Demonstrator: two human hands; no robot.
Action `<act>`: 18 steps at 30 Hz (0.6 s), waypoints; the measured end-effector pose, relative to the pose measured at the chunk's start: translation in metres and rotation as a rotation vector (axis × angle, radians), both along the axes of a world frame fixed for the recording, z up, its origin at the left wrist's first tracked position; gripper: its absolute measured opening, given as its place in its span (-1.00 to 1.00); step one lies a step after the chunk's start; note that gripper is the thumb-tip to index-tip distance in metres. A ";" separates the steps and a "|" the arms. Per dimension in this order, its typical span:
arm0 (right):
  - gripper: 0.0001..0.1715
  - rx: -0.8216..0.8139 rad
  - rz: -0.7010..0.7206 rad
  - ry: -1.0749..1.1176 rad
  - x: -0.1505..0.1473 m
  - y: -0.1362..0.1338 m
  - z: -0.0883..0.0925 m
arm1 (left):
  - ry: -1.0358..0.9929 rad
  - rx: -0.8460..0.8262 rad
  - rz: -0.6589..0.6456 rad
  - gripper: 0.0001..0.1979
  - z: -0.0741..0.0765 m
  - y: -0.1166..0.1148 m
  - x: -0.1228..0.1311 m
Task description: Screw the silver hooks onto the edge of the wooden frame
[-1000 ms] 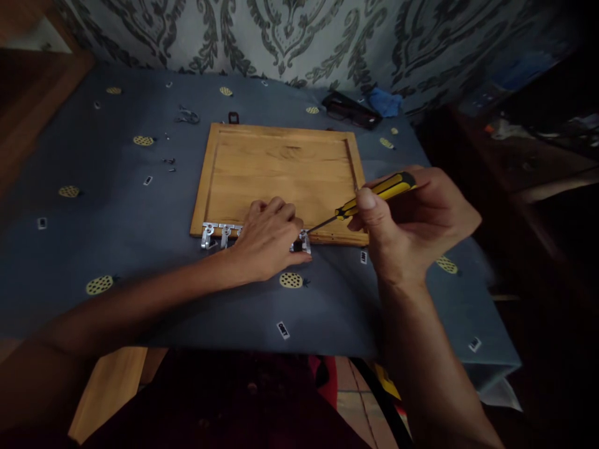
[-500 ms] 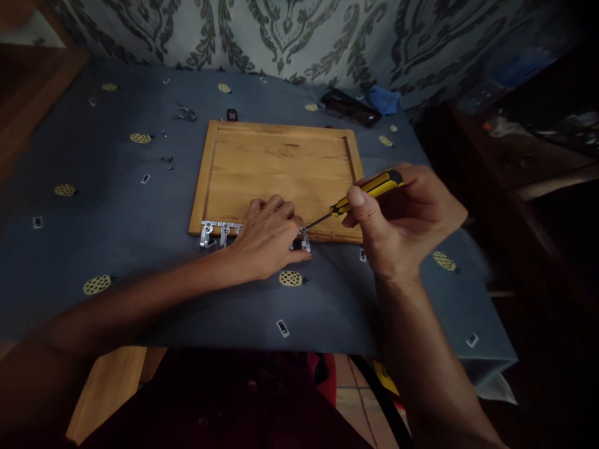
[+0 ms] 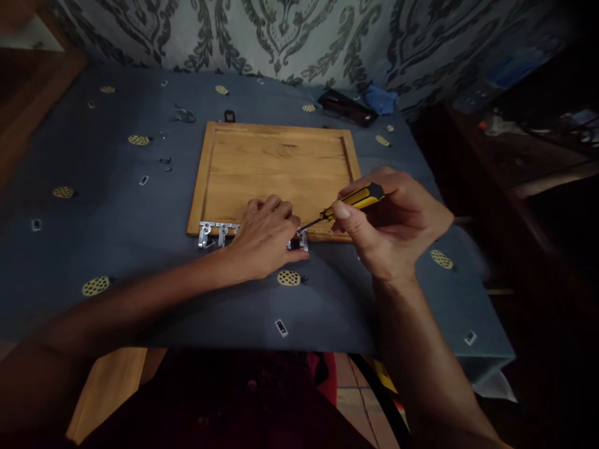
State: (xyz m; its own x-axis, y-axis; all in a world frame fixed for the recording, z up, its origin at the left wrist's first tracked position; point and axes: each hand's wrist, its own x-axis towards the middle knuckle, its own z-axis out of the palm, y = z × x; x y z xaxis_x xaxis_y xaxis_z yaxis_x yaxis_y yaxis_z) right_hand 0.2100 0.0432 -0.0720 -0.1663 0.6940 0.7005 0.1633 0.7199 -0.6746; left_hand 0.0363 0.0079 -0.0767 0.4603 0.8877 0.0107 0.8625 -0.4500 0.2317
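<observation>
A framed wooden board (image 3: 276, 168) lies flat on the table. Along its near edge runs a silver metal hook rail (image 3: 215, 226), its middle covered by my left hand. Bent over that rail, my left hand (image 3: 264, 240) presses it to the board, with the thumb along the near side. My right hand (image 3: 397, 227) grips a yellow and black screwdriver (image 3: 358, 199). The screwdriver slants down to the left, and its tip meets the rail's right end beside my left fingers. Whether a screw sits under the tip is too small to tell.
Several small screws (image 3: 165, 161) lie left of the board on the blue pineapple-print tablecloth (image 3: 187, 318). Behind the board are a grey clip-like thing (image 3: 184, 114), a small dark square piece (image 3: 229, 116), dark glasses (image 3: 346, 111) and a blue cloth (image 3: 381, 100). A patterned curtain hangs behind.
My right hand and the screwdriver have shifted slightly left, and the grip on the handle has turned a little. My left hand stays on the rail.
</observation>
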 end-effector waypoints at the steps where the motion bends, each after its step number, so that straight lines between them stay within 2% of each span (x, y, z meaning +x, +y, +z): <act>1: -0.77 -0.001 0.011 0.004 0.000 0.000 0.000 | 0.001 0.002 0.001 -0.57 0.000 0.000 0.000; 6: -0.83 -0.067 0.048 -0.006 0.004 0.002 0.002 | 0.011 -0.034 0.012 -0.57 0.002 0.000 0.000; 11: -0.87 -0.201 0.172 -0.010 0.009 0.004 0.009 | -0.027 0.009 -0.002 -0.60 -0.001 0.000 -0.001; 14: -0.84 -0.176 0.137 0.005 0.008 0.004 0.012 | -0.018 -0.011 0.003 -0.60 -0.001 0.000 -0.001; 18: -0.70 -0.058 0.026 0.024 0.003 0.005 0.008 | -0.016 0.012 0.006 -0.58 -0.002 -0.001 -0.001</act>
State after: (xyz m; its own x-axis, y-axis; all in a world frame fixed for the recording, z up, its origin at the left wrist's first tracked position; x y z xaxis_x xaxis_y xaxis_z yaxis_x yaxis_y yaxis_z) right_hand 0.2127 0.0481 -0.0642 -0.1685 0.7290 0.6635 0.1288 0.6836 -0.7184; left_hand 0.0357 0.0074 -0.0788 0.4547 0.8902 0.0286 0.8612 -0.4476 0.2407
